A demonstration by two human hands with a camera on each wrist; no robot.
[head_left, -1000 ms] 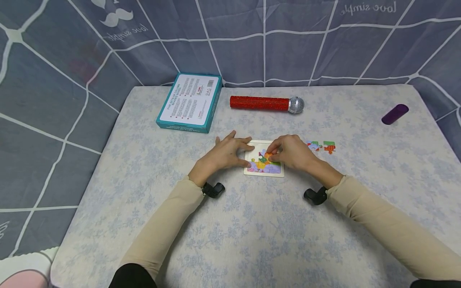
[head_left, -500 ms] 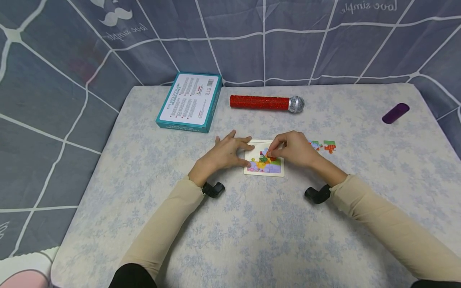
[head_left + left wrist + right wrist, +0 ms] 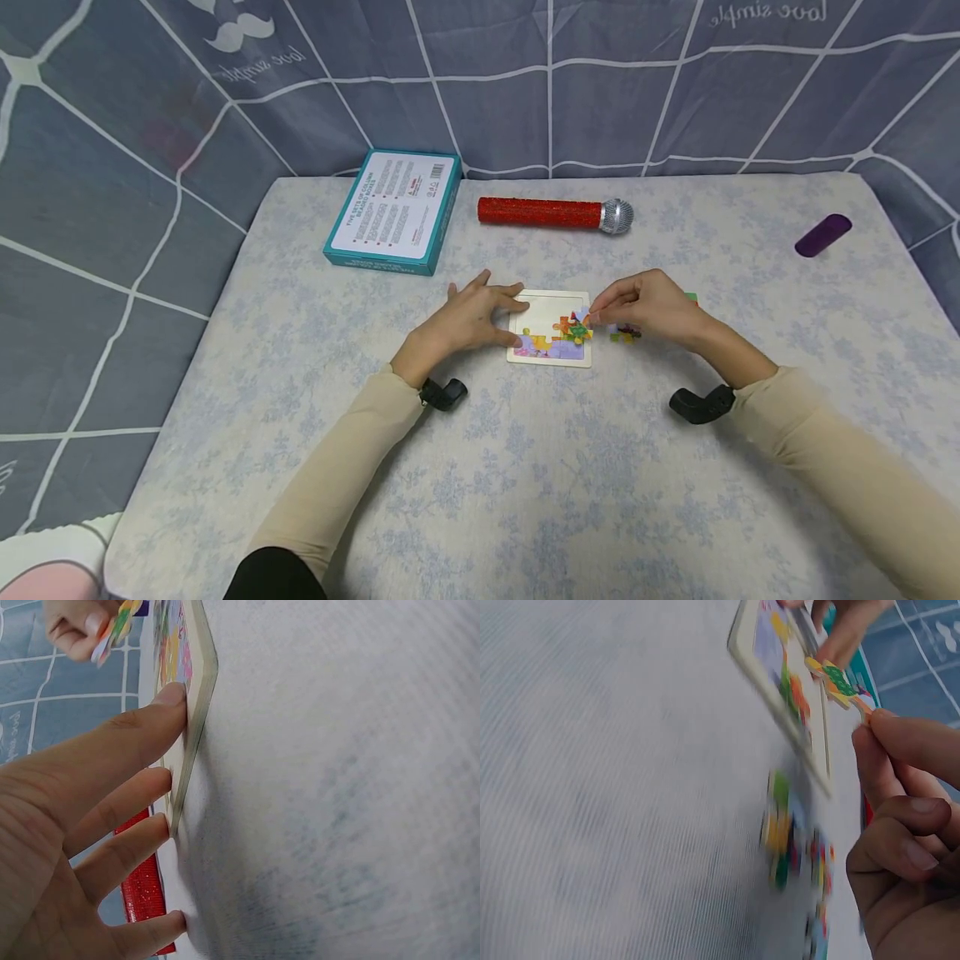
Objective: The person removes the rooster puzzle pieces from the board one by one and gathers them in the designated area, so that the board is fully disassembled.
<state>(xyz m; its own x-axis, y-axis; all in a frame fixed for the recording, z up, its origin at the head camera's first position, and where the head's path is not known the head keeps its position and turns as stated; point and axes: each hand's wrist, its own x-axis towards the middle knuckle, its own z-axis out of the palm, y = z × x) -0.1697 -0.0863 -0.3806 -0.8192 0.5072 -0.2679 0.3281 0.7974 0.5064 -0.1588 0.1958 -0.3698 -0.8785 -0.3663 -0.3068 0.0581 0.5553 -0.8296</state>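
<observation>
Head view: from above the near side, facing forward and down; farthest and widest, takes in most of the tabletop plus the curtain behind. Left wrist view: close, low, rolled sideways, looking past the left hand across the puzzle tray toward the right hand; red microphone in back. Right wrist view: also close and rolled, tabletop filling its left, looking past the right hand at the tray. All three share tray, both hands, pinched puzzle piece.

Green-and-yellow puzzle piece (tilted) above a pale, partly filled tray.
</observation>
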